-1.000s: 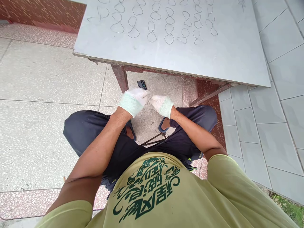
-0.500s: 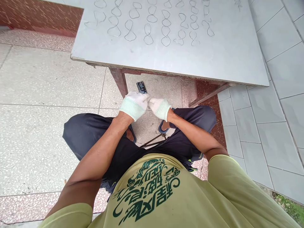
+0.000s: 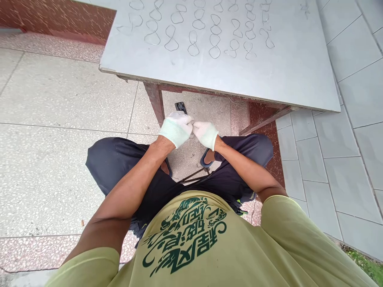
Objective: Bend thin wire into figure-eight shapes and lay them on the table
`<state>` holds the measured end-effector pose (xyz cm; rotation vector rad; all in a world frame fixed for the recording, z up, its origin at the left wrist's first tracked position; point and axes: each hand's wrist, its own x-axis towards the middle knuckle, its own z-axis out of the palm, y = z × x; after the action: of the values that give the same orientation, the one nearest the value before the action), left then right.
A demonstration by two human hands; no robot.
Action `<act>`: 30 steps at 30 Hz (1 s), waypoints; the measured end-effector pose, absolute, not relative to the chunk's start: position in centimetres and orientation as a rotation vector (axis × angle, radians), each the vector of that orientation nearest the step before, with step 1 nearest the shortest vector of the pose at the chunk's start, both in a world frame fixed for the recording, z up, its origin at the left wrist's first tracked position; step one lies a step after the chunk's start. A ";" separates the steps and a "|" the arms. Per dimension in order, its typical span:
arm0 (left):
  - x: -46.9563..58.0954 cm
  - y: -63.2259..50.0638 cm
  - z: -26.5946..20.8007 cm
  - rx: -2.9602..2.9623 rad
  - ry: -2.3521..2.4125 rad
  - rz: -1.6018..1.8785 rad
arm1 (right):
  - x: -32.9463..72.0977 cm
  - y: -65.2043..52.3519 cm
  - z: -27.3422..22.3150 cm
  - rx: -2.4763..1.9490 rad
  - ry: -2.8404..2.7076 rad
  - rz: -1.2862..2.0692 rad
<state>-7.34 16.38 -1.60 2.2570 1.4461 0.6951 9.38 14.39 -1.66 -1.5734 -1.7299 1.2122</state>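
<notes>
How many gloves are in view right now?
2: one on the left hand, one on the right hand, with the fingertips meeting just below the table edge. No others show.

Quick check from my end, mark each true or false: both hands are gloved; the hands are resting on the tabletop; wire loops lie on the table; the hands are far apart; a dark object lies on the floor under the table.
1. Both hands are gloved. True: left hand, right hand.
2. Hands rest on the table. False: they are below its near edge.
3. Wire loops lie on it. True.
4. Hands far apart. False: fingertips meet.
5. Dark object on floor. True.
</notes>
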 end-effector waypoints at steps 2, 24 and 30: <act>-8.1 16.4 0.2 2.160 1.522 0.803 | 9.8 14.7 -1.4 -1.544 -1.681 1.250; -7.2 20.7 16.9 1.498 1.159 1.151 | 11.1 19.3 14.6 -0.952 -1.400 1.158; -7.5 21.4 15.5 1.426 1.151 1.221 | 11.1 20.0 13.9 -0.997 -1.368 1.220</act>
<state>-7.46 21.40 15.50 1.4265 1.1509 1.2214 11.05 20.02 13.88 -0.9966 -1.3677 1.2199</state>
